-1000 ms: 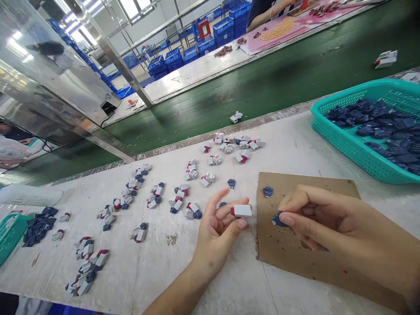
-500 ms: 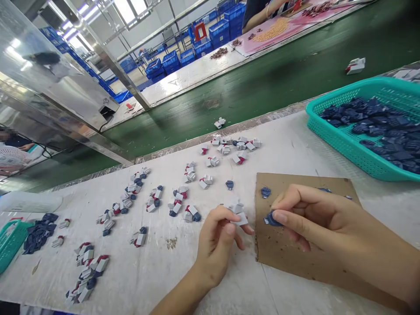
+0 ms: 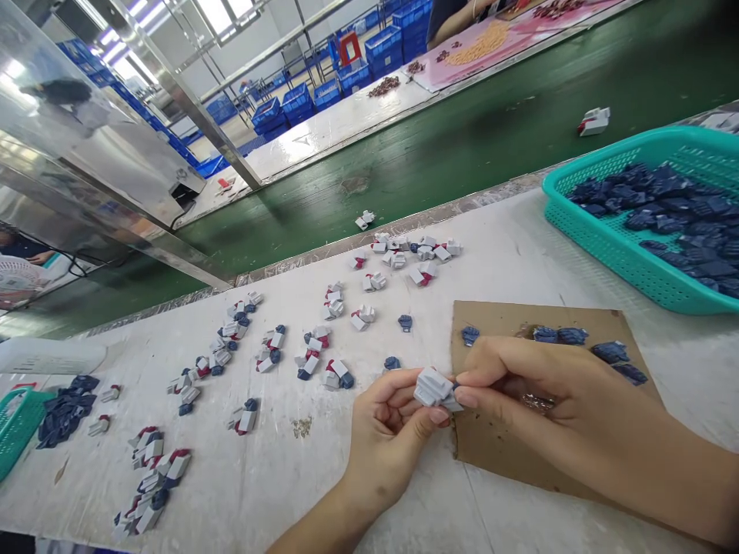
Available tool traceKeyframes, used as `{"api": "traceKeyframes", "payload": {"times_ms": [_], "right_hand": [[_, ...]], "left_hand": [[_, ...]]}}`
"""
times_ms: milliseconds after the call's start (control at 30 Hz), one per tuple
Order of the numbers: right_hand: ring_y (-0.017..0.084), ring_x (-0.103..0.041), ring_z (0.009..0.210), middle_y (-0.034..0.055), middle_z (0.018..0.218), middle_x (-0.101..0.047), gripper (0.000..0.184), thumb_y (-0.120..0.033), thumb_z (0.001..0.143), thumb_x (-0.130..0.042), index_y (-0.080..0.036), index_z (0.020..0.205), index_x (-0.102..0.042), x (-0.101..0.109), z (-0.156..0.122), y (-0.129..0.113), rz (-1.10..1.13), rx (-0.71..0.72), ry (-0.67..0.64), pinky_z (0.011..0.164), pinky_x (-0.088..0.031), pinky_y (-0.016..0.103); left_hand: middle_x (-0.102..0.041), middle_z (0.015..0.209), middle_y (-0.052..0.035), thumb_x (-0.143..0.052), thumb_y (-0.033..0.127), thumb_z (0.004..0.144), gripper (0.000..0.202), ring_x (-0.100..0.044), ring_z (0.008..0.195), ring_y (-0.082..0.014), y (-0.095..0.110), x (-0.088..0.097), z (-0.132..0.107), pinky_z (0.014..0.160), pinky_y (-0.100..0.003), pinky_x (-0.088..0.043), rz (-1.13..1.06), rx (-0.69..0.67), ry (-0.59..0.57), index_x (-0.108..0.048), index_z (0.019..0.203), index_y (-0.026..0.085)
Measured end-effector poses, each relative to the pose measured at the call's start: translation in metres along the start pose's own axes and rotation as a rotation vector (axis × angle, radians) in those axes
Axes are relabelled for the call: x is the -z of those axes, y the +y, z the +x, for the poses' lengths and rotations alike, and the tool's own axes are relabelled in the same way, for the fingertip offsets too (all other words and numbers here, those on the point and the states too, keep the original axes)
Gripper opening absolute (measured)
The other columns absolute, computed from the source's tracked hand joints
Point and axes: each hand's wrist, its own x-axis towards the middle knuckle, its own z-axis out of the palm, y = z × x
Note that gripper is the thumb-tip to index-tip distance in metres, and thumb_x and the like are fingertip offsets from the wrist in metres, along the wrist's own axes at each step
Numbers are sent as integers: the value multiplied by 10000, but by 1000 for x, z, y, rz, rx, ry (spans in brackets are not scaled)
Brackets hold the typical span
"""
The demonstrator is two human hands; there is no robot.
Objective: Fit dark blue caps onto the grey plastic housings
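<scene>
My left hand (image 3: 388,438) is closed around a small light-grey moulded plastic part (image 3: 432,386), holding it just above the table beside the cardboard. Against the right side of that part, my right hand (image 3: 519,392) pinches a small dark-blue plastic piece (image 3: 456,392), mostly covered by my fingers. Beneath my right hand lies a brown cardboard sheet (image 3: 490,442) bearing several dark-blue pieces (image 3: 610,352). Two single blue pieces, one of them a ridged piece (image 3: 405,323), rest on the table left of the cardboard.
Grey, red and blue assemblies (image 3: 312,354) are scattered over the white table (image 3: 277,477). A teal basket (image 3: 626,265) of blue pieces stands at right. Beyond runs a green conveyor (image 3: 462,161) carrying grey parts. A dark-blue pile (image 3: 66,415) lies at left; another person's arm (image 3: 453,31) shows far back.
My right hand has moved left, bringing the blue piece against the grey part. The left hand has turned the grey part. Parts on the conveyor have shifted left.
</scene>
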Motion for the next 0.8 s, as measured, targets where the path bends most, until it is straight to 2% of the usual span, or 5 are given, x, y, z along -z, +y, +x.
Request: {"api": "traceKeyframes", "payload": {"times_ms": [233,333,467,667,800], "right_hand": [[79,-539,490,-32,674,-609,250,-300,1011,-560,-227,778,-614,-18,-8,27,134,62,28,477,-439,210],[83,-547,522,-30,677,-610,263,-280,1017,-537,-222,766,-591,-21,-12,29,100,76,27,481,-423,205],[101,-563,547,-25,652,-619,292,-257,999,-507,-221,712,-550,-31,-10,22,74,40,-70,514,-438,215],[133,-541,575,-11,631,-575,318,-280,986,-433,-234,672,-415,-76,-8,20,35,-20,-267,524,-428,241],[140,-597,647,-8,697,-603,253,-161,965,-461,-223,720,-452,-109,-2,14,-32,92,-453,590,-477,245]], "left_hand": [[-825,762,34,-923,230,713,203,-731,671,-44,-7,-4,-4,655,-108,-588,7,70,125,-777,847,185],[-809,723,33,-940,280,685,256,-721,658,-47,-8,-6,-6,639,-112,-576,25,102,137,-752,819,167],[-804,725,19,-947,338,666,331,-743,660,-82,-10,-1,-22,629,-138,-574,54,160,205,-692,793,170],[-762,671,6,-932,423,671,398,-751,656,-143,-16,26,-62,630,-188,-567,153,177,457,-652,820,183],[-784,798,-45,-852,368,752,327,-697,596,-166,1,62,-81,543,-238,-543,583,147,401,-726,998,193]]}}
